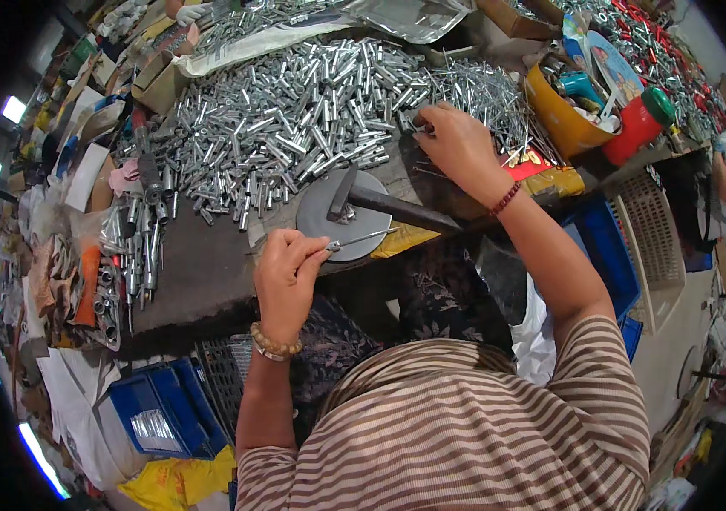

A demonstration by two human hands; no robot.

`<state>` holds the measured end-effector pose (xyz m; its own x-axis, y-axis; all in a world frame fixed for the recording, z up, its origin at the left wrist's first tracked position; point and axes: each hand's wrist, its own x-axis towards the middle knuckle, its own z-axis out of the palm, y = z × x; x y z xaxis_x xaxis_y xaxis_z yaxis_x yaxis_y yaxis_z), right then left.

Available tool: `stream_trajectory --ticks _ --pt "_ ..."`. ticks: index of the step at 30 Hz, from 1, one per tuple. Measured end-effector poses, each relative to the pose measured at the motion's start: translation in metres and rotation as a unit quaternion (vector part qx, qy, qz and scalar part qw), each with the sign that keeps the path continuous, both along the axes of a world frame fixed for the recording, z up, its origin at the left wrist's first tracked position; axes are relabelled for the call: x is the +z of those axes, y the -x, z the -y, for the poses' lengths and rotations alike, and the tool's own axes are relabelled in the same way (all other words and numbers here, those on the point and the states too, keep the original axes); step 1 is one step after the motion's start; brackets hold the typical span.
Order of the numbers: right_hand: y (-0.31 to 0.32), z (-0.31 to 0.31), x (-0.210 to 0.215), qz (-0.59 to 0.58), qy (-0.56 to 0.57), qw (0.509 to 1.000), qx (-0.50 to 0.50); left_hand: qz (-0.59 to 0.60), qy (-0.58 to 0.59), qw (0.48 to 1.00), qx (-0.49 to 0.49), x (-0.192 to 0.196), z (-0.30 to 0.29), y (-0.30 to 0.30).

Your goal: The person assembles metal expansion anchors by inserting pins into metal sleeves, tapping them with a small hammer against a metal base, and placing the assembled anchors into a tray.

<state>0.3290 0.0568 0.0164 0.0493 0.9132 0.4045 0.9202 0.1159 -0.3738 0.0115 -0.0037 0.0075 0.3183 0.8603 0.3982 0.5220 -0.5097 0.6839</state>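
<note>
Tubes (295, 119) heap unworked at twelve o'clock while the right hand (457, 145) picks pins (491, 98) there, left hand (286, 272) pinching one pin (361, 239) over the round metal disc (329, 223).

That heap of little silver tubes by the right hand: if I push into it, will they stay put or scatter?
The metal tubes look round and smooth, so pushed ones would probably roll and slide. They lie loosely piled, so the heap likely slumps rather than holds. The right hand rests at its edge, where thin pins may snag.

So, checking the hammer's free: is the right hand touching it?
Apart. The head view shows the right hand up at the metal tubes, and the hammer lying alone.
</note>
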Motion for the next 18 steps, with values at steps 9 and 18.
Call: stream_trajectory --ticks 9,18 --pt "0.009 -0.022 0.0 0.077 0.085 0.99 -0.075 0.005 -0.004 1.0 0.001 -0.004 -0.001 0.001" --pt "0.037 0.009 0.019 -0.183 0.033 0.978 0.093 0.013 0.001 1.0 0.0 -0.002 0.0 0.001"
